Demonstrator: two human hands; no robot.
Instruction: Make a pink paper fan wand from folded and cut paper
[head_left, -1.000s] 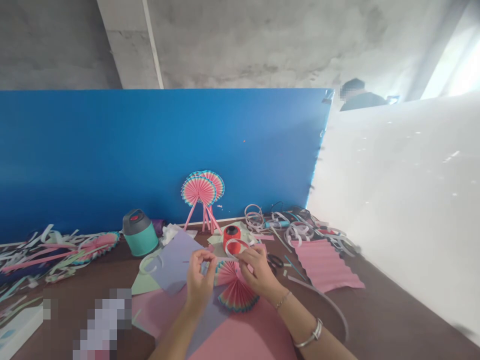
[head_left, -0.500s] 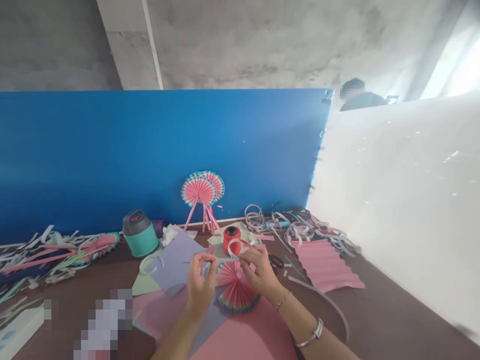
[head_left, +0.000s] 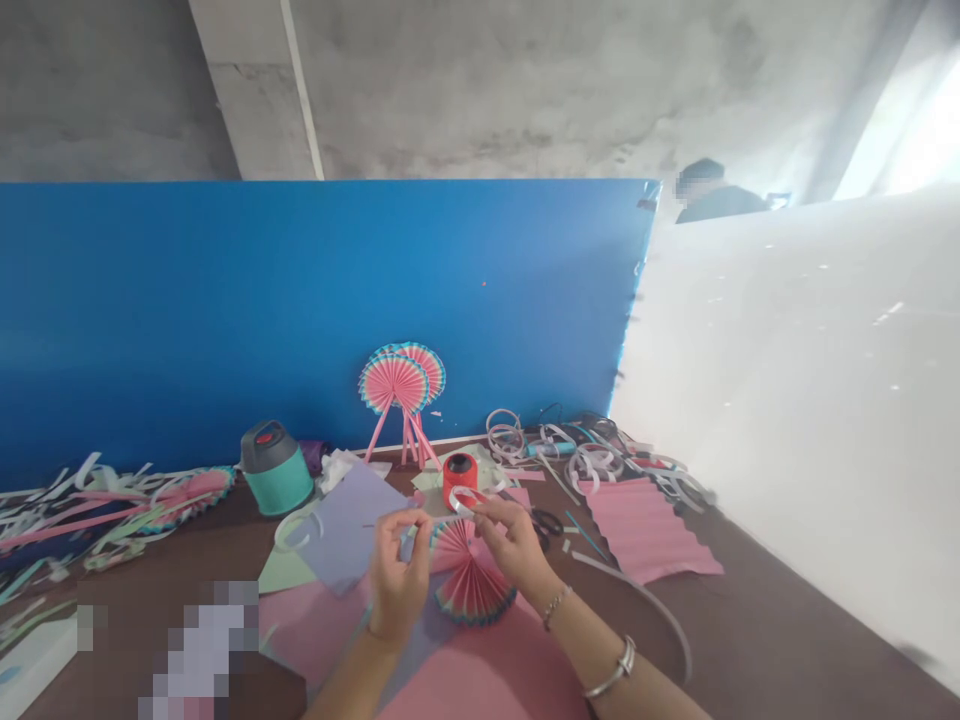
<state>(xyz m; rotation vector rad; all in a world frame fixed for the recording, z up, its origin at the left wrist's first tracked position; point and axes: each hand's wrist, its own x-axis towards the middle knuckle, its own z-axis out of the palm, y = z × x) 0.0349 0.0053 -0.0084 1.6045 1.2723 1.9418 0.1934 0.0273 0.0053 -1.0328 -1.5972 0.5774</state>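
Note:
A thin white strip, perhaps tape or paper, runs between my two hands and curls into a loop near the right one. My left hand is closed, thumb and forefinger pinching at the strip's left end. Pinched on the looped part is my right hand, a bracelet and a bangle on that arm. Just below the hands a pleated pink paper fan with a multicoloured edge lies on sheets of pink paper. Right behind the loop stands a red container with a black top.
Finished-looking pink fans lean against the blue partition. A teal and grey container stands at left. Black-handled scissors, a pleated pink sheet and coiled strips lie to the right. Another person is beyond the white wall.
The white loop has dropped slightly and tilted flatter by my right hand. Both hands keep their pinch at nearly the same place. The view has shifted a little.

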